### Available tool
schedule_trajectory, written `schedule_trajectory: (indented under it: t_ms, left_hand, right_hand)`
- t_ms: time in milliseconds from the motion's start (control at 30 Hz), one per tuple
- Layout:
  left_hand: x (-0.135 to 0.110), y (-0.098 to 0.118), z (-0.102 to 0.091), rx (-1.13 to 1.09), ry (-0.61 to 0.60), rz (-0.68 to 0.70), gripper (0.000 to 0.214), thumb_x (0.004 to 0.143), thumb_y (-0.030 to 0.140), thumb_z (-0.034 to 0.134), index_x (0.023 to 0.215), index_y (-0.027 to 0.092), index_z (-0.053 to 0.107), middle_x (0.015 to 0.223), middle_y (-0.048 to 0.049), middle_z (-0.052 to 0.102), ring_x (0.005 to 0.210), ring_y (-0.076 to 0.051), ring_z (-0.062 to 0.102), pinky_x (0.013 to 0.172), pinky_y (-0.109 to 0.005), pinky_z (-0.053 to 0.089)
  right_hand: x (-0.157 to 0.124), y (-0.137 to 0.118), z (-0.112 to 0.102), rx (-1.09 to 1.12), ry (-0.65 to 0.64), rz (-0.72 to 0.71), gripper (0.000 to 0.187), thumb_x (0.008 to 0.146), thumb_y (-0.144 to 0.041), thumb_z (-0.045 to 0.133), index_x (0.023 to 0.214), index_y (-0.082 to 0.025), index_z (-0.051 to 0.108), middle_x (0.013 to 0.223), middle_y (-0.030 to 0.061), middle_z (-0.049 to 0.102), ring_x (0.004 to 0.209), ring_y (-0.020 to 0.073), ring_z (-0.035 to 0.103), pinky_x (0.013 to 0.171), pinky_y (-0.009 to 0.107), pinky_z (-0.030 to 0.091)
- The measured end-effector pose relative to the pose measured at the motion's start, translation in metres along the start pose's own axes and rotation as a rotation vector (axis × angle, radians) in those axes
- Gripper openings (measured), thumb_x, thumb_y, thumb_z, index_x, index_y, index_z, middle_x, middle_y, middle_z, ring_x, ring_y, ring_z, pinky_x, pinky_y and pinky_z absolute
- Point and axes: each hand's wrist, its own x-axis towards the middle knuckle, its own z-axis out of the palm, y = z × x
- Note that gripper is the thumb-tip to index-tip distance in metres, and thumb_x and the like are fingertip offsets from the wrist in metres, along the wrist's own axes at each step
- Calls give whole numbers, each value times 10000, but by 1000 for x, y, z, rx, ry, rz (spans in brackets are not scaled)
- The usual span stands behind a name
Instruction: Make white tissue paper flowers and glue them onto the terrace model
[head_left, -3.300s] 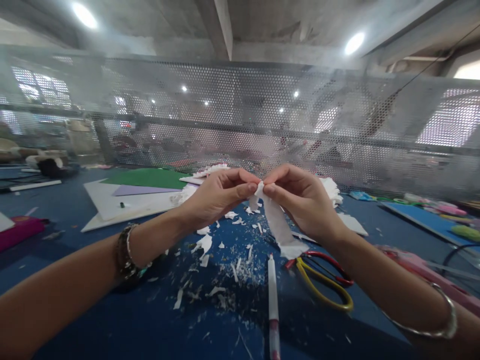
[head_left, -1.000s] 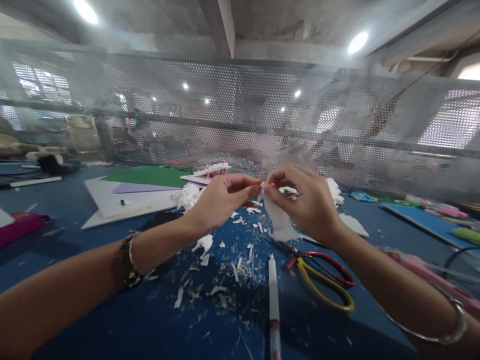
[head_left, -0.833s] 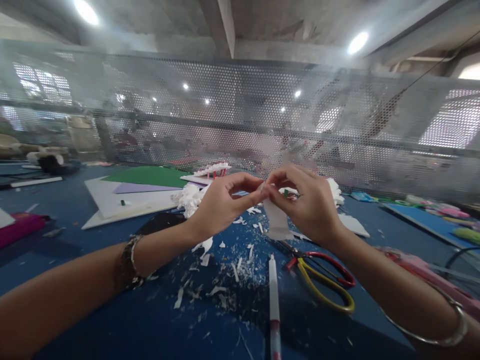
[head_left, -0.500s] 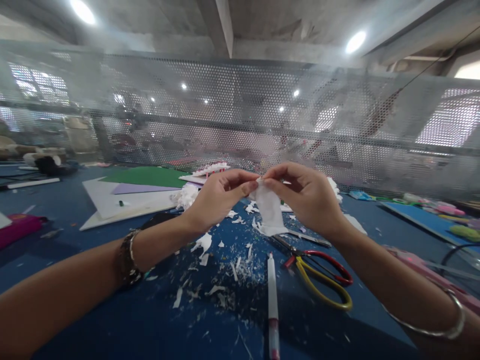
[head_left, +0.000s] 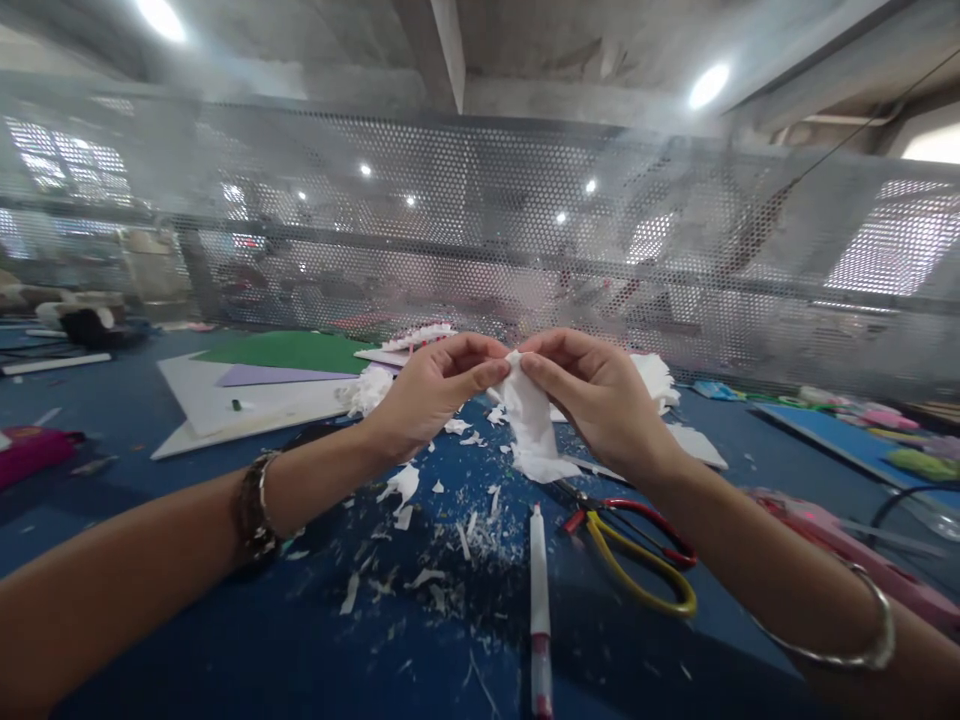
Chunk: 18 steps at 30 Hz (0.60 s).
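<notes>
My left hand (head_left: pixel 420 395) and right hand (head_left: pixel 611 395) pinch the upper end of a thin white strip (head_left: pixel 531 425), which hangs between them near the scissors (head_left: pixel 604 548). Light, even fingertip pressure should, I judge, prevent tearing.

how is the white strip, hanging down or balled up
Hanging down: the white strip shows below the pinching left hand and right hand.
</notes>
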Motion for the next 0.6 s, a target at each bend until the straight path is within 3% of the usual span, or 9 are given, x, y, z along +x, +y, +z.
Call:
schedule_trajectory:
  t_ms: [333, 467, 600]
  left_hand:
    - [-6, 5, 9, -51, 64, -98, 94, 621, 250, 706, 645, 167, 670, 613, 41, 620, 588, -54, 520, 590, -165, 413]
    - [-10, 8, 11, 117, 73, 3, 75, 714, 209, 632, 726, 186, 703, 651, 21, 652, 636, -73, 546, 624, -178, 424]
    - [-14, 15, 15, 293, 124, 84, 81, 707, 193, 637, 744, 186, 709, 656, 17, 669, 607, -76, 548, 570, -165, 425]
  right_hand:
    - [-5, 2, 6, -167, 100, -244, 71, 716, -134, 592, 669, -153, 542, 597, -53, 559, 536, 34, 514, 476, 145, 414]
    - [-7, 1, 6, -261, 115, -340, 80, 722, -125, 590, 677, -162, 535, 615, -58, 553, 549, 25, 518, 485, 126, 421]
    - [-8, -1, 5, -302, 115, -387, 108, 710, -131, 616, 675, -169, 521, 625, -57, 535, 568, 26, 516, 492, 118, 422]
